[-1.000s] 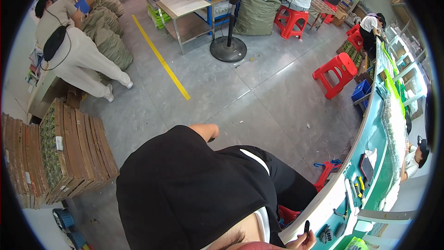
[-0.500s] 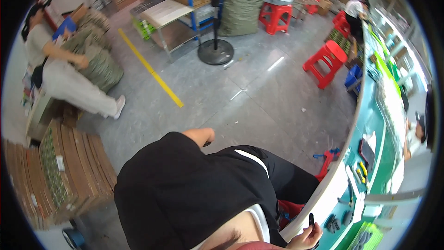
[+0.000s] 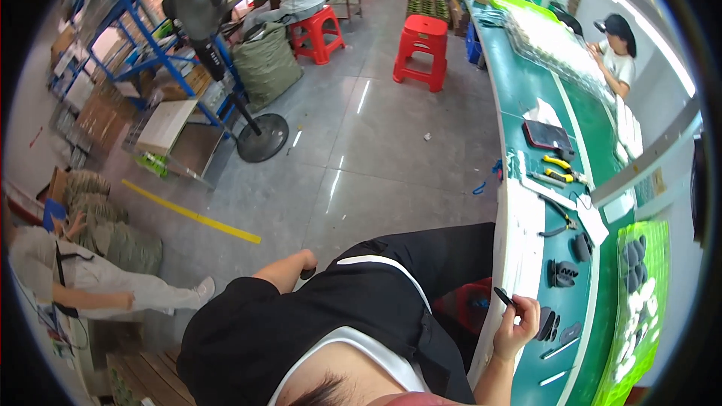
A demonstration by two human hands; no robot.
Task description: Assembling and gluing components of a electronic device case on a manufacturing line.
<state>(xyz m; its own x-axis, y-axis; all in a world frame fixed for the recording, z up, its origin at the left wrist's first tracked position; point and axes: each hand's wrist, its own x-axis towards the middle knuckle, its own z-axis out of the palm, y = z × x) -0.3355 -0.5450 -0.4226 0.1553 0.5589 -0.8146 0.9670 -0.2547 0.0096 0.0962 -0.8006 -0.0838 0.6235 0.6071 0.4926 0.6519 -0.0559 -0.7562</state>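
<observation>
The dark piece (image 3: 505, 297) in your right grip (image 3: 519, 323) looks like smooth matt plastic. Your black shirt (image 3: 241, 331) is matt cloth. Your bench (image 3: 520, 94) has a smooth, faintly shiny top; the yellow-handled pliers (image 3: 558, 176) show metal heads. Before you, the red stool (image 3: 423, 45) looks like smooth plastic, the sack (image 3: 267, 68) coarse cloth, the floor (image 3: 391, 146) glossy.

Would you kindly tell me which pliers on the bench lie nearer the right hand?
The dark-handled pair; the yellow-handled pair lies farther from the right hand.
</observation>
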